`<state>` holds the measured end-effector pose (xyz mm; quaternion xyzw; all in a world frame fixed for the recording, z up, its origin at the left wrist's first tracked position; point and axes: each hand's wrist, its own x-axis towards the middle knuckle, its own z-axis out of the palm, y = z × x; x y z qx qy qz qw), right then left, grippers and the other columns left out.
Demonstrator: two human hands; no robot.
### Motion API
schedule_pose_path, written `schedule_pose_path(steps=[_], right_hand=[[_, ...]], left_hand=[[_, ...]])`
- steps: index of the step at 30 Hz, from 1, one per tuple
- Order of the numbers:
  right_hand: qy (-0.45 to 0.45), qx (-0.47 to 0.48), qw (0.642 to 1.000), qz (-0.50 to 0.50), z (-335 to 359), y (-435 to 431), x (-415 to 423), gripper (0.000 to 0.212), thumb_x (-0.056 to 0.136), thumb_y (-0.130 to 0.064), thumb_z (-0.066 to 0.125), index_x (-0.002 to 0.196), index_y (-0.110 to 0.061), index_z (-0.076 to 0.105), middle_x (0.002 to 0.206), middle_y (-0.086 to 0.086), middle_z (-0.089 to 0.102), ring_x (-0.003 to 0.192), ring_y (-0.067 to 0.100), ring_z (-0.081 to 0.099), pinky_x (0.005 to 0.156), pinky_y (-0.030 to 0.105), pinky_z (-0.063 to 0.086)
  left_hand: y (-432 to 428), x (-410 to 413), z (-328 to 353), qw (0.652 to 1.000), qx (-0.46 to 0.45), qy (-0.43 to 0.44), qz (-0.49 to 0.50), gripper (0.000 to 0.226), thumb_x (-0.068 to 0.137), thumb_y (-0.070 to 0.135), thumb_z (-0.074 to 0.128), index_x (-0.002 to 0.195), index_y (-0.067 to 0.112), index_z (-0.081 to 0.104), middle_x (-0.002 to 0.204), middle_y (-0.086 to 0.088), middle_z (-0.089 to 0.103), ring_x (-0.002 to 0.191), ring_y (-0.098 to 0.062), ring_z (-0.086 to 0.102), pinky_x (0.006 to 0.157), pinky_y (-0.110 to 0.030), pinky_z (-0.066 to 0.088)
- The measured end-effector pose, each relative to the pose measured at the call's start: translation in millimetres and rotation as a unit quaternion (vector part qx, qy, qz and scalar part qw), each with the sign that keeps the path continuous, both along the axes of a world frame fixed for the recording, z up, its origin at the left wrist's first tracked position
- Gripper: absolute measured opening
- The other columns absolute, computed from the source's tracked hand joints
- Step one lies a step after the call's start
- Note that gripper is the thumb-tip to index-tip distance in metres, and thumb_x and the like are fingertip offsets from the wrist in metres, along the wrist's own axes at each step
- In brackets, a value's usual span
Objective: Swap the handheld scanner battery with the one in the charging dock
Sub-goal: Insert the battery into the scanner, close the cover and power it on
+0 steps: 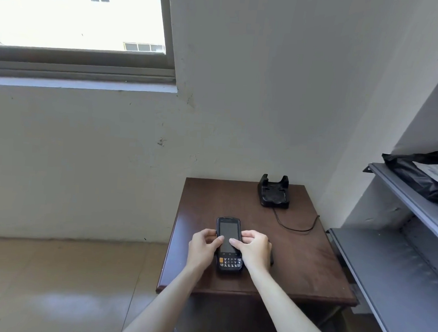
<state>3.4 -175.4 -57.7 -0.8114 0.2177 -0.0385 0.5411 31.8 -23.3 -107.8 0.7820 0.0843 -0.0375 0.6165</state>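
Observation:
A black handheld scanner point(228, 229) lies face up on the dark wooden table point(296, 260), screen dark, keypad toward me. My left hand point(204, 245) grips its left side with the thumb on the screen. My right hand point(252, 247) grips its right side, thumb also on the screen. A black charging dock point(273, 192) stands at the table's far edge, apart from the scanner, with a cable point(296, 228) curling off to the right. Whether a battery sits in the dock I cannot tell.
Grey metal shelving point(396, 274) stands close on the right, with a black plastic parcel point(420, 175) on an upper shelf. A wall and a window point(78, 23) are behind the table. Tiled floor point(51, 284) lies to the left.

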Motion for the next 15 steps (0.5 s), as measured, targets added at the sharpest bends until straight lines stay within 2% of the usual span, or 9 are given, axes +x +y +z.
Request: schedule_pose_path(steps=[6, 11, 15], right_hand=[[0.006, -0.014, 1.000, -0.004, 0.0, 0.9, 0.7, 0.038, 0.068, -0.025, 0.091, 0.102, -0.015, 0.077, 0.093, -0.002, 0.079, 0.081, 0.014, 0.073, 0.064, 0.024, 0.051], [0.026, -0.018, 0.999, -0.013, -1.4, 2.4, 5.8, 0.037, 0.065, -0.025, 0.092, 0.098, -0.016, 0.078, 0.089, -0.004, 0.080, 0.080, 0.014, 0.074, 0.073, 0.030, 0.058], [0.029, -0.012, 0.999, -0.022, -3.6, 4.1, 6.7, 0.039, 0.064, -0.024, 0.093, 0.099, -0.015, 0.078, 0.089, -0.004, 0.080, 0.080, 0.014, 0.074, 0.075, 0.033, 0.060]], left_hand=[[1.7, 3.7, -5.7, 1.000, 0.006, 0.007, -0.003, 0.030, 0.083, 0.035, 0.078, 0.106, 0.016, 0.073, 0.097, 0.003, 0.079, 0.094, -0.013, 0.075, 0.090, -0.045, 0.061], [1.6, 6.7, -7.3, 1.000, 0.016, 0.008, -0.002, 0.020, 0.086, 0.031, 0.079, 0.102, 0.021, 0.072, 0.097, 0.003, 0.079, 0.094, -0.013, 0.075, 0.090, -0.044, 0.061], [0.6, 7.2, -6.2, 0.999, 0.032, 0.006, -0.003, 0.024, 0.086, 0.032, 0.077, 0.104, 0.017, 0.075, 0.094, 0.006, 0.079, 0.093, -0.011, 0.075, 0.090, -0.043, 0.061]])
